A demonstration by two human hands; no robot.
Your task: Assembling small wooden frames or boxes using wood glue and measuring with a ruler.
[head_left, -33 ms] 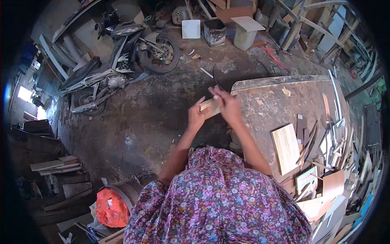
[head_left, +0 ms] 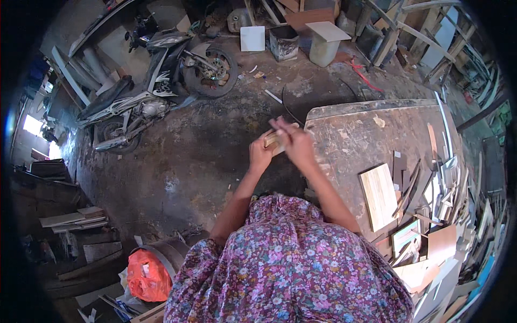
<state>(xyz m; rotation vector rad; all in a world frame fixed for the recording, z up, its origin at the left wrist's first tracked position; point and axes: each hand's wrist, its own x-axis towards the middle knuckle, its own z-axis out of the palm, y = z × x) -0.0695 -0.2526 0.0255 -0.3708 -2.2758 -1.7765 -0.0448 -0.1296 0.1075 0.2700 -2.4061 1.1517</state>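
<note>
Above the floor, in front of my body, my left hand [head_left: 260, 156] is closed round one end of a small, pale wooden piece [head_left: 272, 141]. My right hand [head_left: 297, 144] lies across the other end of it and covers much of that side. Motion smears the right hand's fingers, which reach up and to the left past the wood. Whether anything thin sits under that palm is hidden. Just to the right of both hands stands a worn wooden worktable [head_left: 344, 145].
A larger pale board [head_left: 378, 196] lies on the worktable, with several offcuts [head_left: 444, 199] heaped to its right. A motorcycle [head_left: 156, 89] stands at the far left. An orange plastic bag [head_left: 148, 274] sits at the lower left, below stacked boards [head_left: 81, 218].
My right hand has shifted a little to the left along the wooden piece and covers more of it. My left hand keeps its grip in nearly the same place.
</note>
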